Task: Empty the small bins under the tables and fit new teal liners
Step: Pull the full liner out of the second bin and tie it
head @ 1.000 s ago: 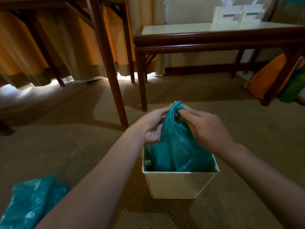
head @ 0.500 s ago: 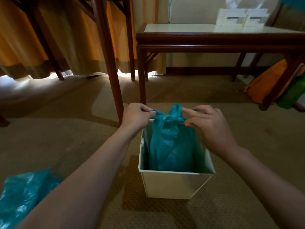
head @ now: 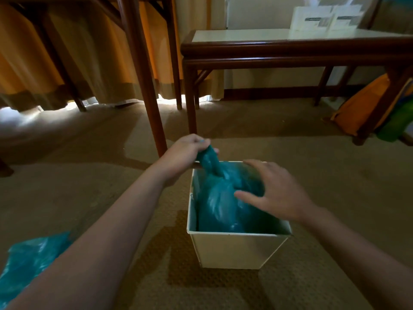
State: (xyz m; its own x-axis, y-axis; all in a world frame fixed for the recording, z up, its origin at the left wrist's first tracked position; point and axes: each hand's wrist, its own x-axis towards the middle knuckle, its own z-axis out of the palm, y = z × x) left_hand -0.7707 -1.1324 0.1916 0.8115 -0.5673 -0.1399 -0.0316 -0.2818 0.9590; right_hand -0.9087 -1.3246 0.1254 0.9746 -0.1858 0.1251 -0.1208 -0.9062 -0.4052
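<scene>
Left fingers (head: 200, 141) are curled tight round the gathered neck of the teal liner (head: 221, 202), gripping it just above the bin's far-left corner, a touch left of frame centre. That's the left hand (head: 186, 153) doing all the holding. On the other side, the right fingers (head: 257, 164) are spread and loose, grasping nothing. The right hand (head: 281, 193) hovers over the bulging bag with its thumb low against the plastic, though through the blur I can't tell whether it actually presses.

The liner sits down inside the bin (head: 234, 251), a cream, square-mouthed box tapering towards its base, standing on the brown carpet (head: 324, 175) in the lower middle of the frame. The bag fills most of the opening, its gathered top leaning toward the bin's upper-left corner. Both bare forearms run in from the bottom corners.

In the lower left, partly behind the left forearm, another heap of teal plastic (head: 29, 262) lies on the carpet, well apart from the bin.

Beyond the hands, a dark wooden table leg (head: 145, 86) rises to the top edge. A low table (head: 290, 48) with a pale top crosses the upper right, with white cards (head: 326, 17) standing on it. Orange curtains (head: 67, 52) hang across the upper left, daylight leaking under the hem. An orange bag (head: 362, 106) leans near the right edge, beneath that table.
</scene>
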